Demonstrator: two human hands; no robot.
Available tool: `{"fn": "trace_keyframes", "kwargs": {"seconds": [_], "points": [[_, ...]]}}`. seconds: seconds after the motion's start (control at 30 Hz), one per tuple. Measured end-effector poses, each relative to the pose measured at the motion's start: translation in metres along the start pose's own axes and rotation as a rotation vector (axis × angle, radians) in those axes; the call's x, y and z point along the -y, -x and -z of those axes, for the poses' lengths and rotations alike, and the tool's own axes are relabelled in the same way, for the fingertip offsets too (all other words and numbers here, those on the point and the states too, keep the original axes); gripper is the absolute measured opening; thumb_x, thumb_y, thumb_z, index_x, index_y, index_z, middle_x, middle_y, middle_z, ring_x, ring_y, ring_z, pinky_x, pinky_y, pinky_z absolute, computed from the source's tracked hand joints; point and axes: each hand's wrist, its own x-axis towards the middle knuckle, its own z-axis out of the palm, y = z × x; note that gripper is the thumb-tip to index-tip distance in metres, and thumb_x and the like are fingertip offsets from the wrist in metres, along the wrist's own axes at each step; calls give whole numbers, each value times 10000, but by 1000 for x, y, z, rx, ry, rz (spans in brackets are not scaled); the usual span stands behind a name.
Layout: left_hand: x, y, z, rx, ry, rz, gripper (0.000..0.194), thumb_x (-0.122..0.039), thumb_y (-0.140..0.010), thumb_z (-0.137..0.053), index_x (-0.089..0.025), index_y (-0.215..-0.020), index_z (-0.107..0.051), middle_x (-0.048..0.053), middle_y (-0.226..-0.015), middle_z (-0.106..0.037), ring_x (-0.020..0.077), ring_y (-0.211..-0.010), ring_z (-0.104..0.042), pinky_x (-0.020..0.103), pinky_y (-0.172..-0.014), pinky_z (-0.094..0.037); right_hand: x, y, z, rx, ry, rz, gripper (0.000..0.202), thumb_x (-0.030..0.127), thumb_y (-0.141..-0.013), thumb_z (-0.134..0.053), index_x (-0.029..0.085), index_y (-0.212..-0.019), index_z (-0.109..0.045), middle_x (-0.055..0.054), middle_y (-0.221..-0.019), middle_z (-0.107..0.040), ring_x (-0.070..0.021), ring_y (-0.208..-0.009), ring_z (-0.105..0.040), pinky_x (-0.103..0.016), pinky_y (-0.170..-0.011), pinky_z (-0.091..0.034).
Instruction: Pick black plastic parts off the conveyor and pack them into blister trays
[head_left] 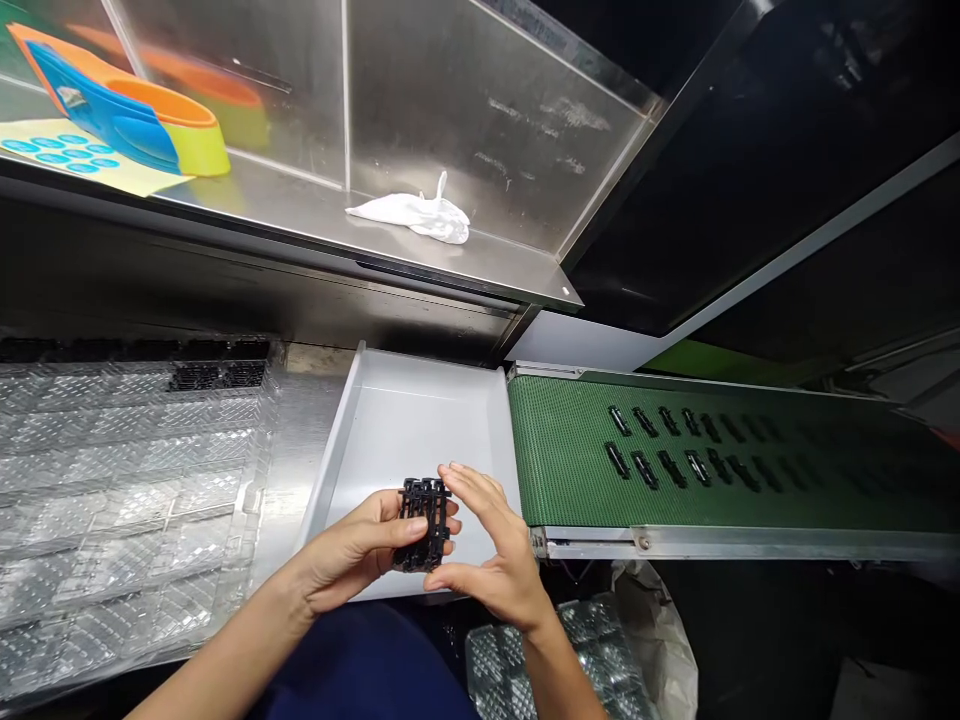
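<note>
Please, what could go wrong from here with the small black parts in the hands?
The bundle of black plastic parts sits in the left hand, with the right hand curved beside it; a loose piece could slip and fall into the white tray below.

Also, more black parts lie in two rows on the green conveyor belt. If it is running, which one still cannot show, they might reach its end while the hands are occupied.

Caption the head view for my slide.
Left hand gripping black parts, right hand open at their side, over a white tray beside a green belt.
</note>
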Motion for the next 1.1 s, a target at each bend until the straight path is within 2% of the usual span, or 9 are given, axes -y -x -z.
{"fn": "trace_keyframes", "kwargs": {"seconds": [0.3,0.4,0.47,0.53,0.6,0.7,0.77,0.9,1.1], "points": [[5,-11,-1,-11,-41,-32,379,-384,-593,-893,-208,-910,-782,54,-886,-770,225,-838,-682,293,-775,-514,-3,5,-3,72,8,-71,876,449,-700,-815,329,-1455,-387,-65,-1508,-418,-274,-1459,-242,-476,-1146,-332],[11,-18,-2,-61,-8,-40,349,-363,-590,-902,-200,-875,-781,47,-845,-763,207,-816,-680,286,-778,-521,-18,8,7,126,34,-111,870,491,-668,-823,296,-1427,-446,-73,-1485,-452,-261,-1409,-357,-420,-1132,-368],[14,-23,-1,-89,-21,-23,342,-354,-611,-894,-194,-891,-778,52,-861,-760,202,-814,-680,284,-769,-527,-41,14,32,9,218,-257,602,489,-773,-741,272,-1311,-581,-69,-1372,-577,-246,-1287,-515,-385,-1079,-429],[17,-28,0,-96,-51,-4,338,-353,-644,-875,-192,-924,-772,62,-908,-759,209,-838,-679,293,-783,-531,-71,23,69,-249,469,-475,332,412,-935,-554,209,-1173,-664,-105,-1229,-663,-246,-1158,-601,-408,-1017,-461],[18,-32,0,-95,-83,13,329,-353,-675,-854,-196,-950,-767,71,-959,-756,222,-885,-676,304,-814,-529,-100,35,110,-436,626,-634,320,333,-988,-447,132,-1119,-659,-175,-1165,-664,-272,-1106,-606,-458,-973,-458],[18,-35,-2,-72,-136,24,341,-375,-707,-824,-195,-990,-758,90,-1058,-744,261,-1012,-653,334,-894,-508,-131,50,155,-491,710,-756,216,304,-963,-536,138,-1056,-637,-115,-1067,-664,-217,-976,-634,-408,-873,-508],[17,-37,-3,-58,-168,-1,355,-395,-721,-808,-197,-1010,-751,96,-1106,-734,280,-1080,-629,356,-954,-476,-136,52,167,-452,710,-779,170,303,-942,-585,153,-1007,-634,-52,-997,-659,-167,-881,-640,-354,-808,-531],[11,-43,-3,-109,-272,-71,347,-416,-717,-800,-199,-983,-748,93,-1033,-753,286,-1031,-647,373,-945,-461,-106,41,149,-262,606,-692,147,210,-929,-543,167,-927,-683,-76,-949,-685,-189,-871,-645,-335,-805,-515],[3,-50,6,-52,-512,-38,226,-335,-716,-783,-227,-914,-769,45,-852,-759,243,-817,-645,298,-725,-462,-20,8,72,306,168,-252,215,180,-937,-517,247,-1030,-699,-31,-1038,-696,-165,-970,-645,-289,-878,-507]]}}
